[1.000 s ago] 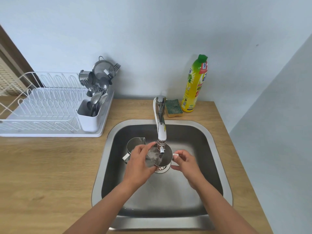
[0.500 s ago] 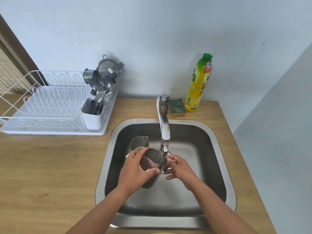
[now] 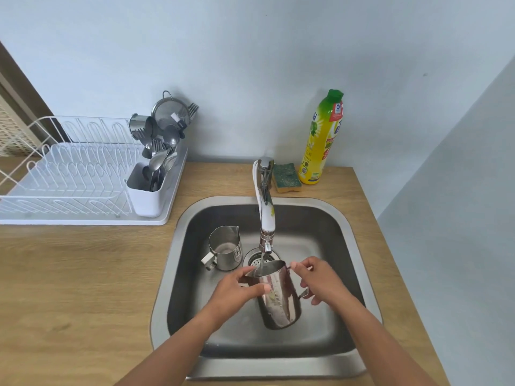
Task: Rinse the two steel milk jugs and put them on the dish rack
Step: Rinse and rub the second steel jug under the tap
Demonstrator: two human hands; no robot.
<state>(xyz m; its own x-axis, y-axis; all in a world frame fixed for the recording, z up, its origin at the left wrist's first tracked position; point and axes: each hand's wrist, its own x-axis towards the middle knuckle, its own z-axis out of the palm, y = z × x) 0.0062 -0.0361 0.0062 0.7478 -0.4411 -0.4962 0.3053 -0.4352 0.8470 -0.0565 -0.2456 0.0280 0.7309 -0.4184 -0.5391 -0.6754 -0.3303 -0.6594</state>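
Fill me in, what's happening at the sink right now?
A person is rinsing one steel milk jug under the running faucet. The left hand grips its body and the right hand holds it at the handle side, with water streaming into its mouth. The second jug stands upright in the sink, left of the drain. Neither jug is on the dish rack yet.
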